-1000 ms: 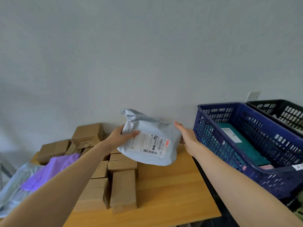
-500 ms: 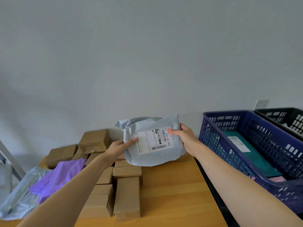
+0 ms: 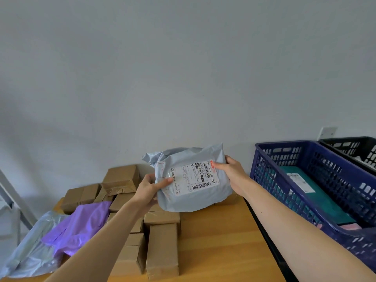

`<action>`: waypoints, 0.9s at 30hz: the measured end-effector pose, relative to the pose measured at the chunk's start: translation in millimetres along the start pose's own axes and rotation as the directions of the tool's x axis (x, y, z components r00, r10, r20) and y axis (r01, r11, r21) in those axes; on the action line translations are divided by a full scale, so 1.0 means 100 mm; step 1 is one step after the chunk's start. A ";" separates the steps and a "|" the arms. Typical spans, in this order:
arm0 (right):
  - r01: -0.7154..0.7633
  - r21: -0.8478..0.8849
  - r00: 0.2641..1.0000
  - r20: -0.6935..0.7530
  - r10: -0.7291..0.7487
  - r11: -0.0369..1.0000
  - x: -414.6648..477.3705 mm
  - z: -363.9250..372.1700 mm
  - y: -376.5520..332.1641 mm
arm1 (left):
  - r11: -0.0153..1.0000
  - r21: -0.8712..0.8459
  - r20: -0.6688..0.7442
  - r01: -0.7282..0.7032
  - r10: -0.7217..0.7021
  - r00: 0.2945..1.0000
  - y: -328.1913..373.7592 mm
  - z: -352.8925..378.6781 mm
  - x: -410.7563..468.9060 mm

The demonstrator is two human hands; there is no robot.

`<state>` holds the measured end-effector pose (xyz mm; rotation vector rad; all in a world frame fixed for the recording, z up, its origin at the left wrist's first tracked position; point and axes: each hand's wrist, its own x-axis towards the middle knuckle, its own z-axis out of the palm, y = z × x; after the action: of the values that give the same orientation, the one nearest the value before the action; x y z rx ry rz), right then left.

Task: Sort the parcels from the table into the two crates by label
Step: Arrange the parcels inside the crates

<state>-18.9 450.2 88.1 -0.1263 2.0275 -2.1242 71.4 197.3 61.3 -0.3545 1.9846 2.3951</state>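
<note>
a: surface?
b: wooden table (image 3: 219,241) against a plain pale wall (image 3: 183,78), socket plate (image 3: 328,132) on the wall at right. cardboard boxes (image 3: 162,249) packed over the table's left half, purple mailer (image 3: 81,224) and silver bag (image 3: 30,253) lying at far left
a: edges, free room?
b: table's right edge runs just beside the blue crate (image 3: 284,143). black crate (image 3: 345,138) right behind that, touching or not i can't tell. bare wood between the boxes and the right edge. teal parcel (image 3: 317,202) lies flat in the blue crate
a: parcel vs grip?
b: grey mailer (image 3: 191,200) held up over the back of the table, white label (image 3: 195,178) facing the camera, tilted. left hand (image 3: 147,190) grips its left edge, thumb on the front by the label corner. right hand (image 3: 234,176) grips the upper right edge, thumb on the label's red corner. both curled round it, fingers behind hidden. mailer is left of the blue crate, apart from it
</note>
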 end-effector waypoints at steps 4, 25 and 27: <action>0.053 -0.139 0.998 -0.036 -0.059 0.989 0.01 0.07 -0.02 | 0.998 0.013 0.037 0.061 -0.061 0.997 -0.06 0.00 -0.01; -0.051 0.384 0.995 -0.056 0.079 0.922 -0.33 0.77 0.06 | 0.925 -0.373 0.170 0.069 -0.005 0.985 -0.06 0.19 -0.06; -0.039 0.352 0.997 -0.049 0.060 0.935 -0.31 0.70 0.05 | 0.952 -0.294 0.088 0.080 -0.057 0.995 -0.01 0.13 -0.07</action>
<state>26.2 387.6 89.3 0.0426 1.6228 -2.4406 76.6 211.3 63.7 -0.3208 1.5528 2.6195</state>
